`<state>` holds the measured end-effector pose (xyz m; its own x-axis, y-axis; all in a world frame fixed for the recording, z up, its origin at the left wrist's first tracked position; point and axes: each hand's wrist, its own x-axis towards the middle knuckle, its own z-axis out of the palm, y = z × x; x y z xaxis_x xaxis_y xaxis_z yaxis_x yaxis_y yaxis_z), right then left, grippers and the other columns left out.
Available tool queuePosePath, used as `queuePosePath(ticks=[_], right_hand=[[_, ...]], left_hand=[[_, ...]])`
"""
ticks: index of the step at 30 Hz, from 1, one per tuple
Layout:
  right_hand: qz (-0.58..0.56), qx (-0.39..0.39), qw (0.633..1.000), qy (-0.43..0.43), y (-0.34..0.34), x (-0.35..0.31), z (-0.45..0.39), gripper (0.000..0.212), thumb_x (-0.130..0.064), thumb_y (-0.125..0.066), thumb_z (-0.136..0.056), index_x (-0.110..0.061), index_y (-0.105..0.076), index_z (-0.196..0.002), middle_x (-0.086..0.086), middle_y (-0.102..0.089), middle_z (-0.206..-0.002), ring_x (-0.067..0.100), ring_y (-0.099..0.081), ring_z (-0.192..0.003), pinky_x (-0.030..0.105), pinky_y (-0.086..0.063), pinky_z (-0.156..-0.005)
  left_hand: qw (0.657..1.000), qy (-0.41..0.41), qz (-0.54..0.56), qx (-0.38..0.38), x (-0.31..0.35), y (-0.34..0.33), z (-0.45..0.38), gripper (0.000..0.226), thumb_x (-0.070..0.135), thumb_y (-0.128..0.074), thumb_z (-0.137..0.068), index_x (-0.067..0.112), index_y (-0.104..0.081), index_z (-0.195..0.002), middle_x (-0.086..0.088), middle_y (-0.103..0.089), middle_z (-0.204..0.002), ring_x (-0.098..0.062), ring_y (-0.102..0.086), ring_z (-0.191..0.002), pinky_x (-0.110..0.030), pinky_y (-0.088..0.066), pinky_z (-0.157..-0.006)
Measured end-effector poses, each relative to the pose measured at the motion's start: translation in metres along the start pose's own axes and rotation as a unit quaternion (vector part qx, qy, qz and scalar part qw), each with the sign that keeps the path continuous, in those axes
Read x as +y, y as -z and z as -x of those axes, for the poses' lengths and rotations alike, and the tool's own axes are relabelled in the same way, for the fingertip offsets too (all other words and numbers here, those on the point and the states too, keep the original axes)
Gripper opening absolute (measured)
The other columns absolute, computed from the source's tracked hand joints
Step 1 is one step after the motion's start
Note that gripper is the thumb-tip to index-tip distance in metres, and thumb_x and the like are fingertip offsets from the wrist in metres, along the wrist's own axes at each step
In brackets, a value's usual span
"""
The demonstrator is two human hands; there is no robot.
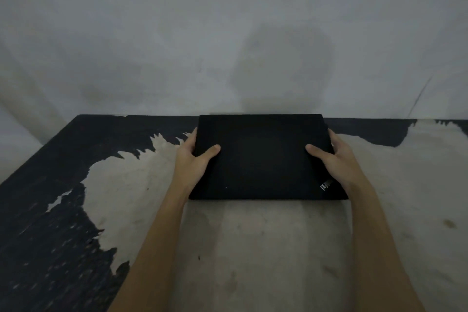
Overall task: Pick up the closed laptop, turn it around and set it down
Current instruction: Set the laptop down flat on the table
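Observation:
A closed black laptop [263, 157] lies flat in the middle of the table, its far edge near the wall. A small logo shows at its near right corner. My left hand [195, 157] grips the laptop's left edge, thumb on the lid and fingers under the side. On the opposite edge my right hand [334, 157] holds it the same way, thumb on top. Whether the laptop rests on the table or is slightly raised I cannot tell.
The table [253, 248] has a worn top, pale in the middle with black peeling paint [50, 210] along the left and back. A grey wall [228, 33] stands right behind the table's far edge.

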<state>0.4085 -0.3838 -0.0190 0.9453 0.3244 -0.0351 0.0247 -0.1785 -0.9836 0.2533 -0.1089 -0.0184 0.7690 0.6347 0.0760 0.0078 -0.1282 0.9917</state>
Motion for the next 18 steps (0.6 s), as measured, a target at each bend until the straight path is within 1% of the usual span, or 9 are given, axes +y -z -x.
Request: queuePosePath(ticks=[2,3,5,6,8,9,12,14,18], right_hand=[[0.004,0.000,1.000,0.005,0.001,0.001,-0.002,0.048,-0.021,-0.073,-0.092,-0.024,-0.060,-0.138,-0.002,-0.073,-0.123,0.017,-0.070,-0.109,0.028,-0.056,-0.081],[0.006,0.001,1.000,0.005,0.001,0.002,-0.003,0.047,-0.021,-0.073,-0.092,-0.022,-0.060,-0.138,-0.001,-0.072,-0.123,0.017,-0.070,-0.108,0.028,-0.056,-0.079],[0.022,0.008,1.000,0.008,0.000,0.006,-0.007,0.047,-0.024,-0.074,-0.092,-0.020,-0.061,-0.137,-0.001,-0.072,-0.123,0.019,-0.070,-0.109,0.033,-0.058,-0.084],[0.037,0.011,0.999,0.014,-0.001,0.008,-0.008,0.048,-0.027,-0.074,-0.091,-0.021,-0.061,-0.136,-0.001,-0.072,-0.124,0.020,-0.069,-0.111,0.039,-0.059,-0.089],[0.069,0.021,0.997,0.024,-0.003,0.011,-0.009,0.050,-0.032,-0.074,-0.090,-0.021,-0.061,-0.136,-0.001,-0.071,-0.126,0.021,-0.068,-0.112,0.045,-0.057,-0.096],[0.084,0.026,0.996,0.025,-0.003,0.012,-0.010,0.050,-0.034,-0.074,-0.089,-0.021,-0.061,-0.136,-0.001,-0.071,-0.126,0.021,-0.068,-0.112,0.046,-0.056,-0.097],[0.132,0.031,0.990,0.031,-0.003,0.014,-0.014,0.057,-0.051,-0.073,-0.083,-0.025,-0.062,-0.133,0.002,-0.066,-0.128,0.023,-0.065,-0.114,0.050,-0.055,-0.099],[0.171,0.035,0.984,0.025,-0.003,0.019,-0.019,0.061,-0.064,-0.071,-0.077,-0.029,-0.063,-0.127,0.003,-0.060,-0.128,0.025,-0.059,-0.118,0.051,-0.053,-0.100],[0.224,0.025,0.974,0.033,-0.004,0.020,-0.021,0.048,-0.047,-0.069,-0.089,-0.018,-0.063,-0.127,0.009,-0.054,-0.123,0.027,-0.041,-0.130,0.052,-0.045,-0.106]], left_hand=[[0.999,-0.003,-0.031,0.013,-0.002,-0.003,0.000,0.047,0.014,-0.073,-0.092,0.035,-0.058,-0.132,0.021,-0.069,-0.109,0.004,-0.067,-0.097,-0.018,-0.059,-0.085],[0.999,-0.004,-0.048,0.019,-0.003,-0.004,-0.001,0.046,0.018,-0.074,-0.092,0.029,-0.061,-0.135,0.018,-0.071,-0.111,-0.001,-0.068,-0.101,-0.024,-0.059,-0.089],[0.996,-0.006,-0.084,0.034,-0.006,-0.005,-0.001,0.052,0.025,-0.074,-0.091,0.021,-0.060,-0.140,0.010,-0.072,-0.121,-0.011,-0.069,-0.109,-0.034,-0.058,-0.096],[0.994,-0.008,-0.100,0.039,-0.008,-0.005,0.000,0.054,0.028,-0.075,-0.091,0.020,-0.059,-0.142,0.010,-0.070,-0.125,-0.011,-0.068,-0.110,-0.033,-0.057,-0.096],[0.991,-0.013,-0.124,0.053,-0.009,-0.006,0.000,0.058,0.030,-0.075,-0.091,0.019,-0.057,-0.144,0.015,-0.063,-0.125,-0.005,-0.062,-0.107,-0.021,-0.051,-0.092],[0.988,-0.015,-0.139,0.059,-0.009,-0.007,0.000,0.059,0.030,-0.075,-0.091,0.017,-0.056,-0.145,0.013,-0.060,-0.125,-0.005,-0.059,-0.106,-0.018,-0.047,-0.090],[0.978,-0.020,-0.198,0.067,-0.014,-0.006,-0.006,0.066,0.037,-0.075,-0.089,0.015,-0.054,-0.147,-0.003,-0.055,-0.133,-0.018,-0.055,-0.117,-0.025,-0.042,-0.094],[0.973,-0.023,-0.223,0.061,-0.016,-0.006,-0.007,0.062,0.038,-0.075,-0.089,0.015,-0.057,-0.144,-0.007,-0.053,-0.130,-0.020,-0.054,-0.116,-0.026,-0.042,-0.095],[0.964,-0.031,-0.258,0.053,-0.016,-0.007,-0.006,0.049,0.037,-0.074,-0.090,0.016,-0.064,-0.134,-0.008,-0.052,-0.122,-0.011,-0.047,-0.104,-0.023,-0.041,-0.091]])
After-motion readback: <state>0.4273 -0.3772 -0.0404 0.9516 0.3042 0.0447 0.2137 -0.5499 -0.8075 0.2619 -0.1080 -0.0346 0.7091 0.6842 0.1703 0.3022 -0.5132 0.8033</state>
